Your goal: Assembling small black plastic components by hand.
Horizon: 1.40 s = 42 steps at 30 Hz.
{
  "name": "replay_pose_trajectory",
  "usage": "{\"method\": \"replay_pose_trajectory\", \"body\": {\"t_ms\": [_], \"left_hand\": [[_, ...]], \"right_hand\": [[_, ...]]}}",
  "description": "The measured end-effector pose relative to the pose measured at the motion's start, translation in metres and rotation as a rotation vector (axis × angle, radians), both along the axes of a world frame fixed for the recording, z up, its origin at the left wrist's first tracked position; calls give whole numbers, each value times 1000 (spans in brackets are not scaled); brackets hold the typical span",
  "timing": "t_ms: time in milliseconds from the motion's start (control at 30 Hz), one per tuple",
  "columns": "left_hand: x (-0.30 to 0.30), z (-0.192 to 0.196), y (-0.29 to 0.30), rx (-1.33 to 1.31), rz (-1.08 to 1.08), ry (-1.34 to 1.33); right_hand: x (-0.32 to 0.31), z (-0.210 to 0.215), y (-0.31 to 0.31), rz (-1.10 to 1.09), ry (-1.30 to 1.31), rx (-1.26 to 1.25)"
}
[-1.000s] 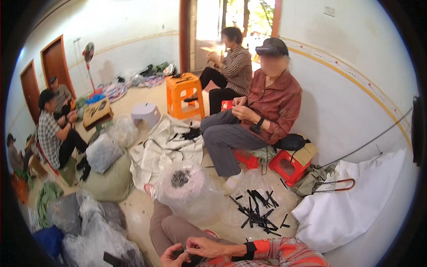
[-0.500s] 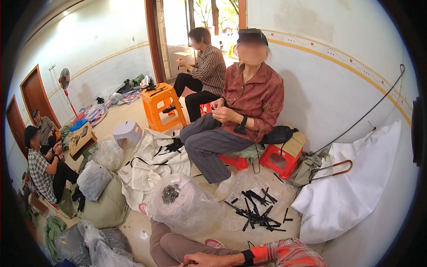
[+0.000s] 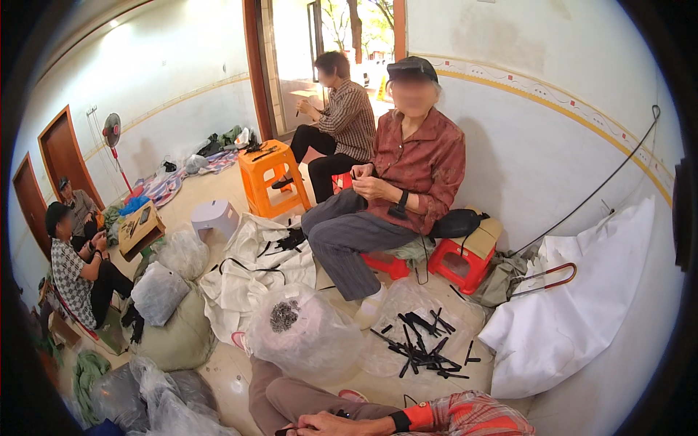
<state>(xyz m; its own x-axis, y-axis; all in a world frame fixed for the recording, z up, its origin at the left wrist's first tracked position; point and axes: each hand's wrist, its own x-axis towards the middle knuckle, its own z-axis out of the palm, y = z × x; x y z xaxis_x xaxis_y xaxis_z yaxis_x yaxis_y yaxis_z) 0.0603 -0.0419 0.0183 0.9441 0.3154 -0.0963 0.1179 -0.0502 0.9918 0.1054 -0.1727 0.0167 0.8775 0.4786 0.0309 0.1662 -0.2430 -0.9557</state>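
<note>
My right hand [image 3: 323, 423] lies low at the bottom edge, over my lap, its fingers bent and closed. A small bit of something black [image 3: 282, 431] shows at its fingertips, mostly cut off by the picture's edge, so I cannot make out what it is. A black band and a plaid sleeve with an orange cuff cover that wrist and forearm. My left hand is outside the picture. Just beyond my knees sits a clear plastic bag [image 3: 320, 341] with small metal pieces [image 3: 284, 315] on top. To its right, several short black strips [image 3: 422, 347] lie on a plastic sheet.
Facing me, a person in a red shirt [image 3: 425, 152] handles something small and dark. Behind sits another person in stripes [image 3: 345, 109] near an orange stool [image 3: 273, 178]. White fabric [image 3: 574, 312] leans along the right wall. Stuffed bags [image 3: 174, 327] and two more people are at left.
The view has shifted slightly, so the scene sits a little lower and further right. My right hand has moved slightly, and a black bit now shows by its fingertips.
</note>
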Motion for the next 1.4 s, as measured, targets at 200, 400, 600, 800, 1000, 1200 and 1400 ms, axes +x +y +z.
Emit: {"method": "replay_pose_trajectory", "body": {"t_ms": [200, 400, 600, 800, 1000, 1200, 1400], "left_hand": [[6, -6, 38, -313, 134, 32], [7, -22, 51, -255, 287, 183], [22, -18, 24, -195, 95, 330], [37, -37, 11, -416, 185, 389], [29, -16, 11, -393, 271, 471], [23, -18, 4, -268, 161, 377], [7, 2, 7, -34, 78, 123]], "right_hand": [[53, -24, -45, 357, -190, -130], [140, 228, -127, -70, -546, 645], [140, 242, -200, 358, -779, 1110], [129, 237, -216, 106, -969, 978], [107, 187, -210, -222, -1073, 1108], [87, -23, -117, -54, 19, -76], [11, -26, -6, 389, 155, 195]]}}
